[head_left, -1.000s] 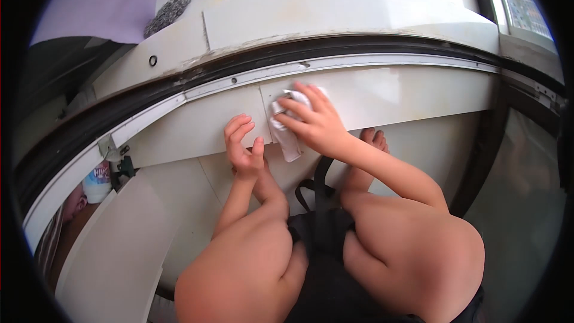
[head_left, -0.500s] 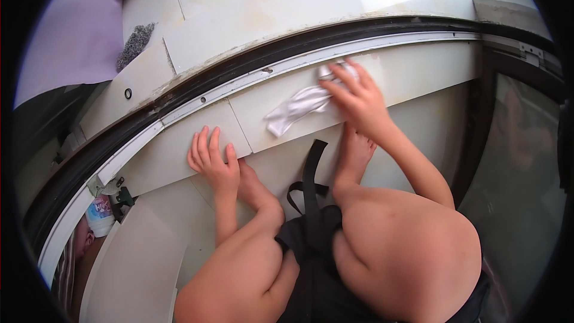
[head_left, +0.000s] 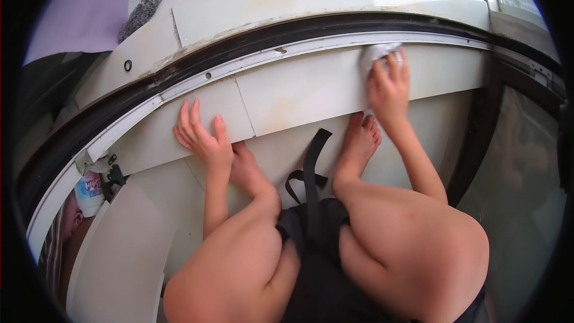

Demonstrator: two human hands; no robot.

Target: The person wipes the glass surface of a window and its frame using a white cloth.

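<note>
Now farther right: white cloth, bunched

Item: white cloth (head_left: pixel 375 54), soft, creased; half a second ago its tail trailed left, now gathered under my right hand (head_left: pixel 388 81), fingers bent over it, holding it at the far edge of the ledge (head_left: pixel 311 87).
Item: my left hand (head_left: pixel 206 137), fingers spread wide, holding nothing, at the ledge's left part.
Ledge: pale, glossy, tile-like.
Strip (head_left: pixel 335 42): narrow, white, pierced.
Strap (head_left: pixel 311 167): black, flat.

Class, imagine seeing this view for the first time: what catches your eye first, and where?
The right hand holds a white cloth on the pale ledge, up by the white rail. The left hand, fingers spread, is over the ledge farther left. Beyond, a dark track curves across the view.
</note>
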